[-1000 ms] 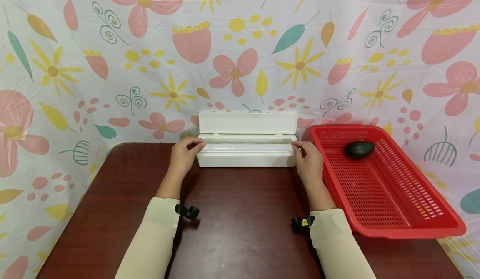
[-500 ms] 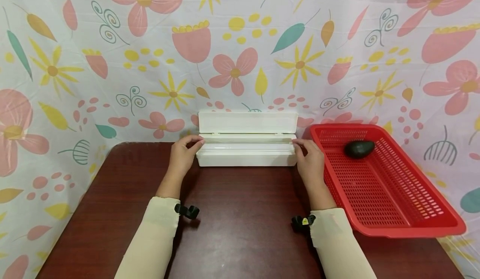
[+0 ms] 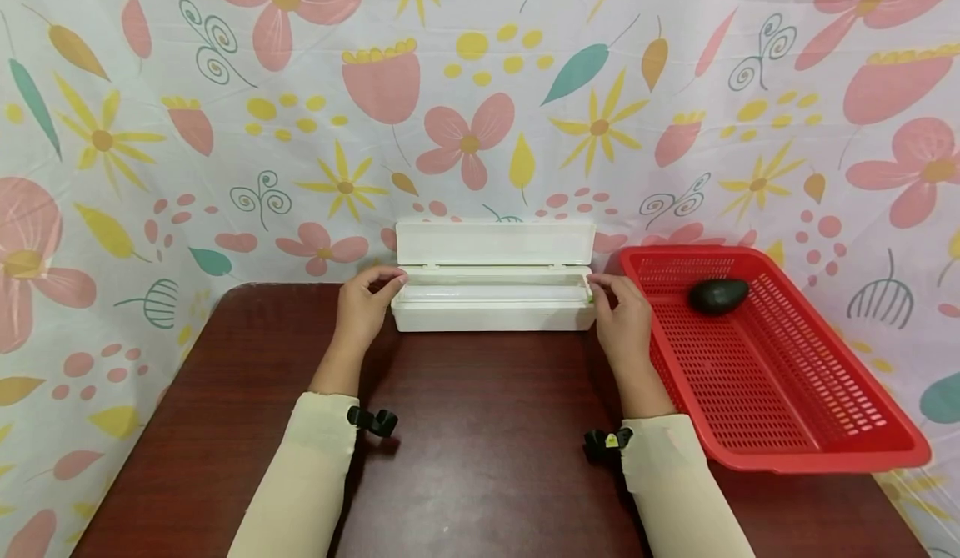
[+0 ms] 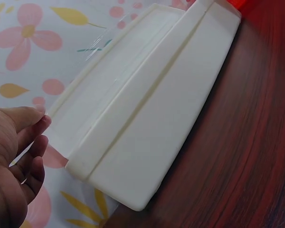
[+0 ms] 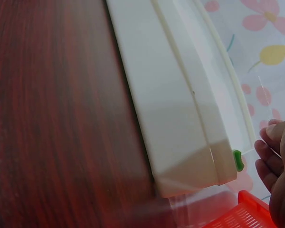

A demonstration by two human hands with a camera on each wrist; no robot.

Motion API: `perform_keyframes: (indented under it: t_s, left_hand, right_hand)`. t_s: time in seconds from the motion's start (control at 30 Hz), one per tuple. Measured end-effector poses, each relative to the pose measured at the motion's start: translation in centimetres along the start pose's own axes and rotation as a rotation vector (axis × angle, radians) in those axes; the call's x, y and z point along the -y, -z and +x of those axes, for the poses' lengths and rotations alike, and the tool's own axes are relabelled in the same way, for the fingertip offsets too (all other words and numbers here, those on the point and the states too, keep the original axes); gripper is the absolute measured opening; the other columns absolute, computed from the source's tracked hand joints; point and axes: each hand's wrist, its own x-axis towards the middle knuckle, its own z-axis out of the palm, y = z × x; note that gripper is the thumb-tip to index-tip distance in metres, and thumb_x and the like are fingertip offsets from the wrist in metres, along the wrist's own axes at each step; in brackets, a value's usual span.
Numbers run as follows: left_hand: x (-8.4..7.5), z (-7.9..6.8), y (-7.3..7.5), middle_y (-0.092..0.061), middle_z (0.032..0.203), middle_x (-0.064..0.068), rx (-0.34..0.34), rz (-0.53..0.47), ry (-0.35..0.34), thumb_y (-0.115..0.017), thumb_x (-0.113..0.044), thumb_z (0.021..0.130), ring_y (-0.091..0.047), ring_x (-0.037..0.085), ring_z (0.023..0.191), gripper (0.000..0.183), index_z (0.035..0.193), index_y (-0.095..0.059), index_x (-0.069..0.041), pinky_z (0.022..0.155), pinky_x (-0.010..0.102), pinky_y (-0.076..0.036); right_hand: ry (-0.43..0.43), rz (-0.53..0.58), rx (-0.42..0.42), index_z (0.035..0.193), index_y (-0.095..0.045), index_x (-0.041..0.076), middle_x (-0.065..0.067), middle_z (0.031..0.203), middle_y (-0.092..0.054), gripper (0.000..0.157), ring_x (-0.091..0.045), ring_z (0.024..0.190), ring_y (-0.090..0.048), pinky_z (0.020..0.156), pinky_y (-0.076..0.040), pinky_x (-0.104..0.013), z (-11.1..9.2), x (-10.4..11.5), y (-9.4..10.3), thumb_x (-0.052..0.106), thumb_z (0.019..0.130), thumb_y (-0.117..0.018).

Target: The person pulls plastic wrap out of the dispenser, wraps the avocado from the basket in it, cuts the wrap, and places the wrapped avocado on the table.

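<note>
A long white plastic cling film dispenser (image 3: 493, 318) stands at the back of the table, its lid (image 3: 495, 244) tipped up behind it. A pale roll (image 3: 495, 293) lies inside. My left hand (image 3: 362, 308) is at the left end, thumb and forefinger pinching the edge of clear cling film (image 4: 92, 51). At the other end my right hand (image 3: 624, 318) pinches the film's opposite corner. The sheet stretches between both hands over the box and is barely visible. A small green piece (image 5: 238, 160) shows at the box's right end, beside the right fingers.
Right of the dispenser sits a red slotted plastic basket (image 3: 817, 463) with a dark green avocado (image 3: 718, 297) in it. The dark brown wooden table (image 3: 472, 441) reaches back to a floral cloth (image 3: 480, 66) hanging behind.
Both hands have risen slightly and spread a little apart, pulling at the film's edge. The green piece at the box's right end has come into view. Basket and avocado stay put.
</note>
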Motion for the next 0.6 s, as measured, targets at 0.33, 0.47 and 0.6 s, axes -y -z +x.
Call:
perform_keyframes:
  t_s: [0.33, 0.47, 0.6]
  left_hand:
    - [-0.36, -0.07, 0.13, -0.074, 0.102, 0.008, -0.011, -0.011, -0.01, -0.074, -0.032, 0.093, -0.059, 0.011, 0.084, 0.022, 0.104, -0.078, -0.013, 0.07, 0.02, -0.047]
    - [-0.42, -0.08, 0.14, -0.074, 0.102, 0.006, -0.012, -0.004, -0.009, -0.073, -0.032, 0.094, -0.059, 0.01, 0.085, 0.021, 0.104, -0.078, -0.014, 0.072, 0.02, -0.048]
    - [-0.61, -0.09, 0.18, -0.074, 0.101, 0.006, -0.015, -0.011, -0.005, -0.074, -0.031, 0.093, -0.06, 0.011, 0.087, 0.02, 0.103, -0.078, -0.014, 0.073, 0.022, -0.048]
  right_hand:
    - [0.001, 0.009, -0.012, 0.105, -0.077, 0.006, -0.013, 0.099, -0.074, 0.013, -0.026, 0.098, -0.069, 0.086, -0.044, -0.018, 0.06, 0.01, 0.08, 0.009, 0.094, -0.07]
    - [-0.003, 0.013, -0.022, 0.105, -0.078, 0.007, -0.012, 0.098, -0.074, 0.013, -0.026, 0.096, -0.069, 0.084, -0.043, -0.017, 0.12, 0.03, 0.09, 0.008, 0.094, -0.07]
    - [0.004, 0.017, -0.035, 0.104, -0.078, 0.006, -0.013, 0.097, -0.074, 0.013, -0.027, 0.094, -0.068, 0.084, -0.043, -0.017, 0.25, 0.09, 0.1, 0.007, 0.094, -0.07]
